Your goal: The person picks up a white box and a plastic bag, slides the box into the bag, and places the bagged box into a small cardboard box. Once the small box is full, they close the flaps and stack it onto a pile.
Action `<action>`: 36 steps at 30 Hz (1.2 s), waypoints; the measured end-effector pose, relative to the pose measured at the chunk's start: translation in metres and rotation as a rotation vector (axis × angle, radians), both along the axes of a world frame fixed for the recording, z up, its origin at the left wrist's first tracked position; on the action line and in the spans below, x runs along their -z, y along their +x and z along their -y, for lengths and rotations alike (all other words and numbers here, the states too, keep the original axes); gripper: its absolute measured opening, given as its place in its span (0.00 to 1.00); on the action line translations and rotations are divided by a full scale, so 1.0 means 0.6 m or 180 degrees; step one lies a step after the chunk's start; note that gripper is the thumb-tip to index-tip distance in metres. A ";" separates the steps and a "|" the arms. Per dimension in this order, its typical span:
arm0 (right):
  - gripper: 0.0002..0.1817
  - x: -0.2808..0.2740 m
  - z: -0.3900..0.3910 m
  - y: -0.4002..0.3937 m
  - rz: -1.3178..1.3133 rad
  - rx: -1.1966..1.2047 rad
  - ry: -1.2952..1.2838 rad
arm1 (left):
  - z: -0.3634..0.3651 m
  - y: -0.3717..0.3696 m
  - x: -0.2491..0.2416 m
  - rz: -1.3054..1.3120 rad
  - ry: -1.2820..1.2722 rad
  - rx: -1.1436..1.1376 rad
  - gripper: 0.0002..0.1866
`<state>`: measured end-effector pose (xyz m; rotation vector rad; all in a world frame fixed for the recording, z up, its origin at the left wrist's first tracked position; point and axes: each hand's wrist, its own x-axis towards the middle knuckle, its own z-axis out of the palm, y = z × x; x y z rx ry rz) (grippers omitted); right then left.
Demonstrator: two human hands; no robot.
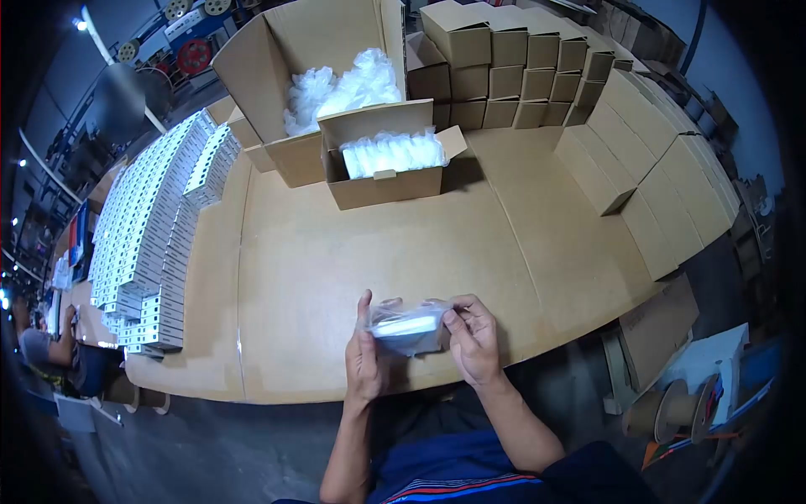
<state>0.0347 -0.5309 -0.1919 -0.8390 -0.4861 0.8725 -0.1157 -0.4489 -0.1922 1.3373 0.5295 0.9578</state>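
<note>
Both hands, left hand (364,357) and right hand (474,340), pinch a small white box in a clear plastic bag (409,327) between closed fingers, just above the near edge of the cardboard-covered table (353,269). Farther back stands an open carton of bagged boxes (388,168), with rows of white boxes (151,235) at left.

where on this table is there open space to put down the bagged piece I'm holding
The widest bare cardboard table lies between your hands and the small open box. Another clear strip runs right of that box toward the folded cartons. It is crowded at the left by white box rows and at the back by the large open carton.
</note>
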 end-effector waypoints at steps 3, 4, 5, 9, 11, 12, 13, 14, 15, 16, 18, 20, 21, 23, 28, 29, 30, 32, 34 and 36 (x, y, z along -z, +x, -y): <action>0.05 -0.003 -0.007 -0.010 -0.0109 0.0256 0.0038 | 0.005 0.008 0.006 0.0082 0.0018 0.0071 0.37; 0.05 -0.008 -0.006 -0.014 -0.0128 0.0377 0.0039 | 0.008 0.011 0.006 0.0100 0.0020 0.0070 0.37; 0.05 -0.012 -0.007 -0.017 -0.0147 0.0494 0.0040 | 0.010 0.016 0.015 0.0245 -0.0097 -0.0004 0.36; 0.05 -0.024 -0.014 -0.017 -0.0118 0.0874 -0.0066 | 0.019 0.025 0.023 -0.0117 0.0261 -0.0113 0.28; 0.05 -0.025 -0.014 -0.012 0.0273 0.0827 -0.0103 | 0.026 0.025 0.007 -0.0393 0.0328 -0.0025 0.22; 0.05 -0.024 -0.013 -0.009 0.0468 0.0797 -0.0118 | 0.025 0.023 0.008 -0.0324 -0.0105 0.0063 0.19; 0.05 -0.025 -0.012 -0.007 0.0625 0.0813 -0.0188 | 0.023 0.020 0.011 -0.0254 -0.0537 0.0154 0.16; 0.06 -0.026 -0.009 -0.004 0.0783 0.0830 -0.0261 | 0.022 0.017 0.013 -0.0182 -0.0971 0.0245 0.14; 0.06 -0.028 -0.006 0.000 0.0945 0.0841 -0.0330 | 0.020 0.015 0.003 -0.0242 -0.1056 0.0244 0.10; 0.06 -0.029 -0.004 0.004 0.1105 0.0849 -0.0399 | 0.021 0.015 0.000 -0.0052 -0.1190 0.0235 0.10; 0.07 -0.022 0.002 0.019 0.1388 0.0541 -0.0512 | 0.024 0.017 -0.006 0.0330 -0.1453 0.0229 0.10; 0.07 -0.021 0.006 0.023 0.1410 0.0390 -0.0627 | 0.026 0.023 -0.015 0.0203 -0.1555 -0.0004 0.11; 0.08 -0.025 0.006 0.023 0.1297 0.0388 -0.0672 | 0.025 0.024 -0.014 0.0190 -0.1578 -0.0061 0.11; 0.10 -0.030 0.008 0.022 0.1198 0.0328 -0.0656 | 0.023 0.025 -0.009 0.0136 -0.1589 -0.0202 0.11; 0.15 -0.027 0.010 0.020 0.2296 0.0376 -0.0416 | 0.022 0.033 -0.005 0.0128 -0.1414 -0.0361 0.14; 0.15 -0.019 0.012 0.017 0.2023 0.0379 -0.0544 | 0.023 0.033 -0.009 -0.0022 -0.1325 -0.0369 0.14; 0.14 -0.007 0.013 0.013 0.1747 0.0384 -0.0667 | 0.024 0.033 -0.015 -0.0174 -0.1232 -0.0376 0.14; 0.13 -0.001 0.012 0.011 0.1328 0.0343 -0.0751 | 0.024 0.033 -0.018 -0.0285 -0.1130 -0.0463 0.12; 0.12 -0.007 0.010 0.017 0.1050 0.0260 -0.0682 | 0.025 0.036 -0.017 -0.0198 -0.1116 -0.0611 0.12; 0.12 0.002 0.007 0.022 0.0381 0.0240 -0.0477 | 0.026 0.038 -0.022 -0.0177 -0.1123 -0.0570 0.14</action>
